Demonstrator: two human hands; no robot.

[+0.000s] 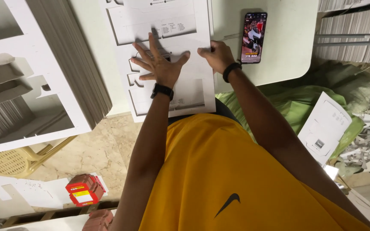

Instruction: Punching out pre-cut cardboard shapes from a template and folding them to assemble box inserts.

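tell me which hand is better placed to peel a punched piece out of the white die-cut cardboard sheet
Probably the right hand: it pinches the edge of the white die-cut cardboard sheet, while the left hand lies flat with fingers spread, pinning it to the table.

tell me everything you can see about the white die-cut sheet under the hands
The white die-cut sheet looks like thin printed card, lying flat on top of a pile of like sheets on the pale table, its near edge overhanging toward the person. Box-blank outlines are cut into it, some pieces already gone, leaving holes. The left hand presses flat on its middle, fingers spread; the right hand grips its right edge. Small dark print shows but is too small to read.
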